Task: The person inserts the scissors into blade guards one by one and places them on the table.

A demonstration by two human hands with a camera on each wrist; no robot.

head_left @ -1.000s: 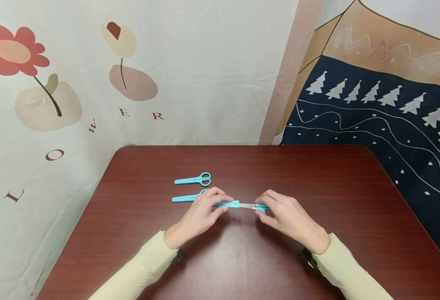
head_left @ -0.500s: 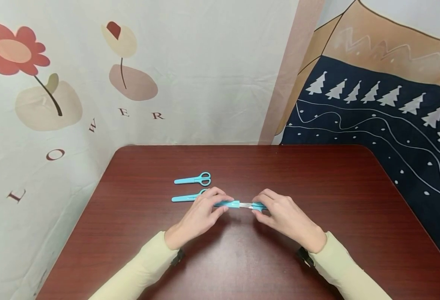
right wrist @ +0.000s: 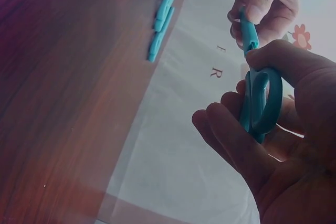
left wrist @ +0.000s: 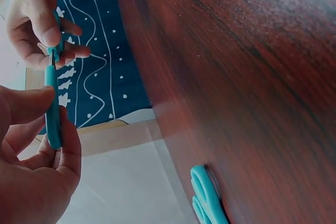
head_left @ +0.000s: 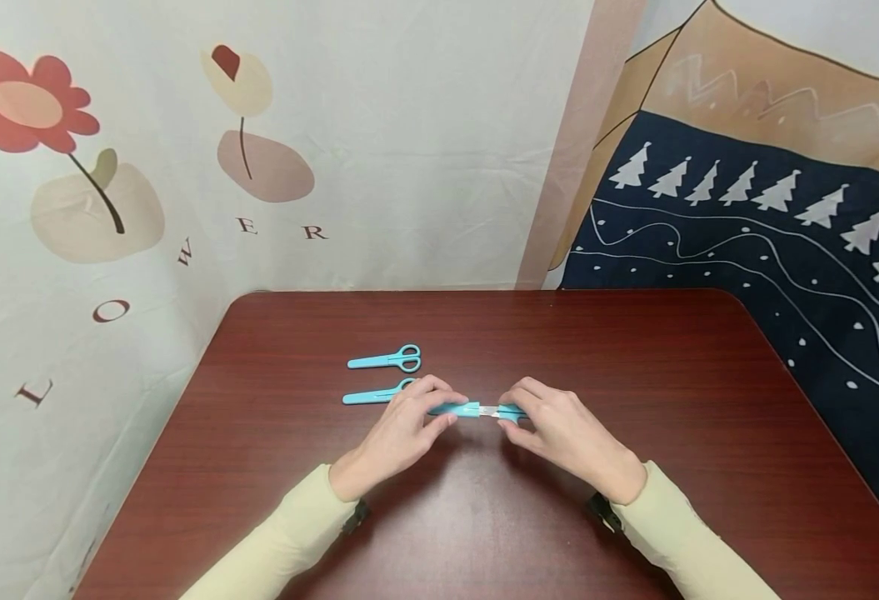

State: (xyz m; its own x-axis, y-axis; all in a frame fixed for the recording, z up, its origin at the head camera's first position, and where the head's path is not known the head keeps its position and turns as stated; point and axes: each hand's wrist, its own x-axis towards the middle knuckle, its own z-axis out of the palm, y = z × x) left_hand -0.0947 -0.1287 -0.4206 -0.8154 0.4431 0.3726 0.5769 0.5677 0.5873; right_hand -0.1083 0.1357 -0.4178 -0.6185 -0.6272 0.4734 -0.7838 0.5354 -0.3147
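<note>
My left hand (head_left: pixel 407 421) pinches a light blue scissors sheath (left wrist: pixel 53 114) between thumb and fingers. Blue-handled scissors (right wrist: pixel 269 100) are gripped by my right hand (head_left: pixel 562 425) at the handles, the thumb lying near the pivot. The blades point left and sit partly inside the sheath; a short stretch of bare metal (head_left: pixel 488 411) shows between sheath and handles. Both hands hold these above the table. Two more pairs of blue scissors in sheaths lie to the left: the farther pair (head_left: pixel 385 359) in full view, the nearer pair (head_left: pixel 372 396) with its handles partly hidden behind my left hand.
The dark red wooden table (head_left: pixel 634 350) has rounded far corners. Behind it hangs a pale cloth (head_left: pixel 424 150) printed with flowers and letters. A navy cloth (head_left: pixel 709 242) with white trees hangs at the right.
My right hand has moved left with the scissors, so the blades have slid deeper into the sheath and less metal shows. The left hand has stayed nearly still.
</note>
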